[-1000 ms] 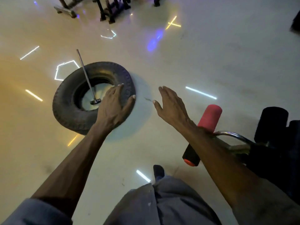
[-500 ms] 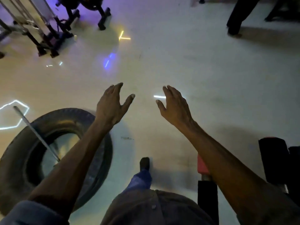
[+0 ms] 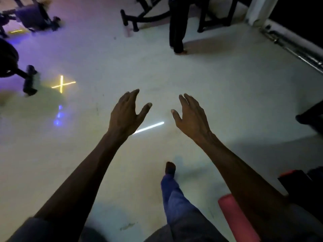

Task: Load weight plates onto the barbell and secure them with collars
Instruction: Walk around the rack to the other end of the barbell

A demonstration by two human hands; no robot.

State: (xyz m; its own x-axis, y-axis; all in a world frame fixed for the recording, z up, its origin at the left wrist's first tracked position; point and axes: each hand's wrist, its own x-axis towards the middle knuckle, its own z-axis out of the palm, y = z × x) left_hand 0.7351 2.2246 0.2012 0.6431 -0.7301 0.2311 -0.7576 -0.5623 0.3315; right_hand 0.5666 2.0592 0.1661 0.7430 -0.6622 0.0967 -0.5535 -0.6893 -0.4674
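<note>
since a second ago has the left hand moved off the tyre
Yes. The left hand lay on the tyre then; now it hangs open over bare floor, no tyre in view, though the camera also swung.

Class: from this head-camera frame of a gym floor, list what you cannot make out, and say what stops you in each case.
- Standing person: cut off above the waist by the top edge.
- Dark equipment at left: motion-blurred and partly past the left edge.
- Bar along the right wall: dim, so any plates or collars are unclear.
- Pink roller: its far end is hidden by the right forearm.
- Left hand and right hand: palms face away.
</note>
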